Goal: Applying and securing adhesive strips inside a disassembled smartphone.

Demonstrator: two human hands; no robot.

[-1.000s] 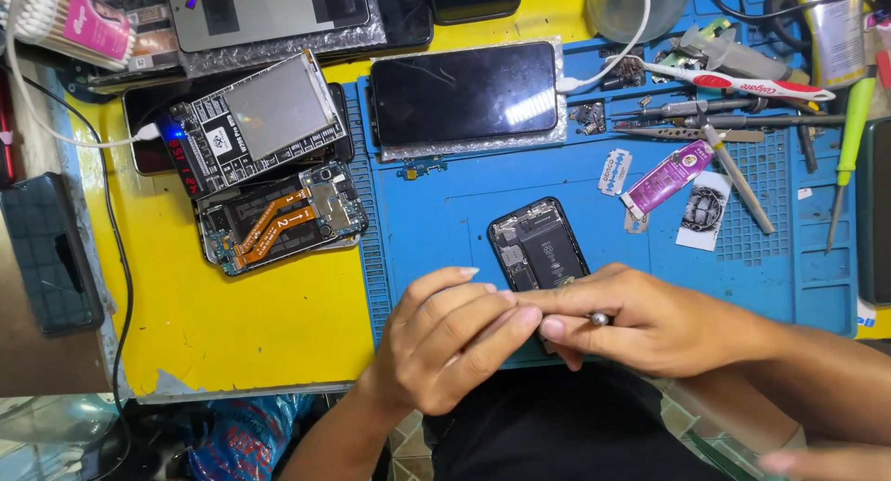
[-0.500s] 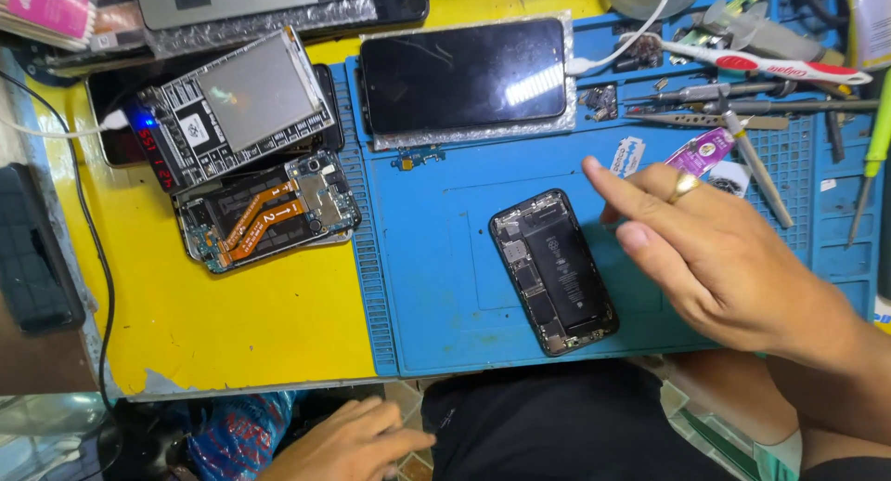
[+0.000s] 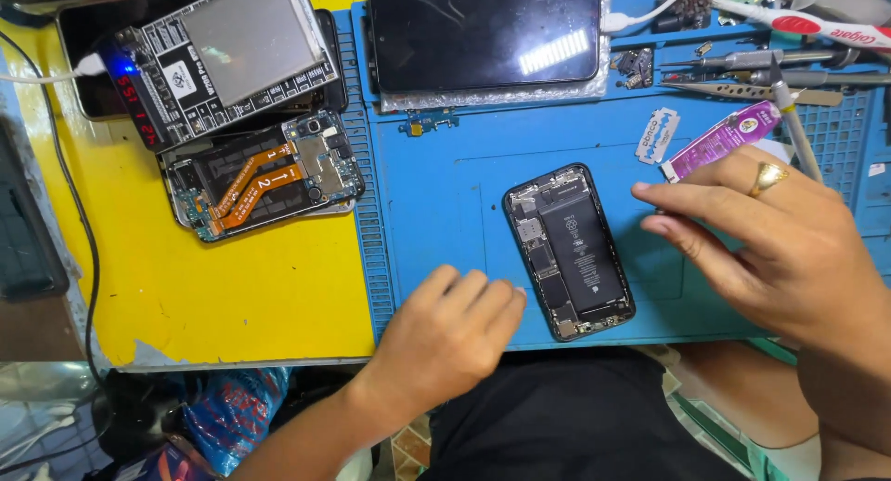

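An opened black phone (image 3: 568, 251) lies back-off on the blue work mat (image 3: 436, 193), its battery and boards showing. My left hand (image 3: 445, 337) rests on the mat's front edge just left of the phone, fingers curled under, with nothing visible in it. My right hand (image 3: 770, 240), a ring on one finger, hovers to the right of the phone. Its fingers are stretched out towards the phone and hold nothing.
On the yellow table (image 3: 232, 295) lie a second opened phone with orange flex cables (image 3: 260, 179) and a tester board with a screen (image 3: 223, 58). A black phone (image 3: 483, 31), a razor blade (image 3: 657, 135), a purple packet (image 3: 722, 139) and tweezers (image 3: 742, 89) lie at the back.
My hands, joined near the front edge one second ago, have parted. The left hand dropped below the table and has come back up beside the phone. The right hand moved right.
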